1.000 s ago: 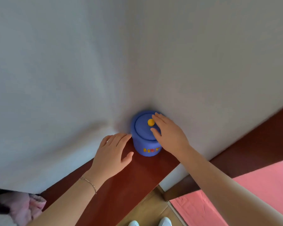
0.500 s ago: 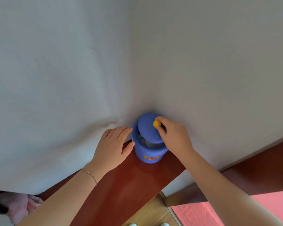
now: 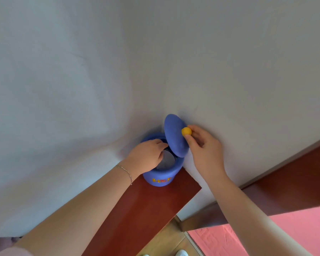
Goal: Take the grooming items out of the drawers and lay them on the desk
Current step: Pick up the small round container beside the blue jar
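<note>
Blue lid (image 3: 175, 135) looks light, rigid; right grip (image 3: 204, 146) pinches its yellow knob (image 3: 186, 131); left grip (image 3: 146, 156), state hidden, reaches into pot (image 3: 161, 177) below.

Looking like a home, likely a bedroom corner: plain white walls (image 3: 81, 71) meeting behind a reddish wood ledge (image 3: 146, 209), a toy-like blue pot (image 3: 162, 177) sitting on it, a pink mat (image 3: 229, 241) lying over wood flooring (image 3: 166, 242), dark wood trim (image 3: 294, 172) running along the wall.
</note>
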A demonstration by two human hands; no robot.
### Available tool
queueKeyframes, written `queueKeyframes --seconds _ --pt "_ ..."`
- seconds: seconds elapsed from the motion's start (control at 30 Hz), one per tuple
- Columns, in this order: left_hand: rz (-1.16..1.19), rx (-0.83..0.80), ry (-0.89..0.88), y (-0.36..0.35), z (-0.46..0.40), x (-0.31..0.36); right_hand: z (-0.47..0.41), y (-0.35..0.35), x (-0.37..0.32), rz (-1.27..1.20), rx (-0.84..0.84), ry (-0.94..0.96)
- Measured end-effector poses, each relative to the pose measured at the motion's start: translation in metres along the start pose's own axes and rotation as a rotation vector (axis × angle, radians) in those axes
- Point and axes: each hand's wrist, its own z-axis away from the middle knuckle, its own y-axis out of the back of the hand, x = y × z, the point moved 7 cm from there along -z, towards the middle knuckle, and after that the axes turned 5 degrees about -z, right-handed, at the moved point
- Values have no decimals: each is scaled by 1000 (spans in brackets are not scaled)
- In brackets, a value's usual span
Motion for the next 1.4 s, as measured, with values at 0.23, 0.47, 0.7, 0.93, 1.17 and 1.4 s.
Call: queueKeyframes --seconds 0.23,0.47,0.7,0.93,1.17,1.4 --pt "97 -272 128 -34 -20 3 6 6 3 -73 -20 -17" --pt "120 -271 243 -44 -25 -3 9 9 9 -99 -22 -47" --pt "364 -206 335 -33 -21 -3 12 5 9 -93 -42 -60" --pt "432 -213 336 -18 -13 0 14 1 8 -70 -55 -74" --pt "541 184 338 31 20 -7 12 -7 4 -66 -71 -61" --pt "697 469 493 43 67 -53 8 -24 2 100 -74 4"
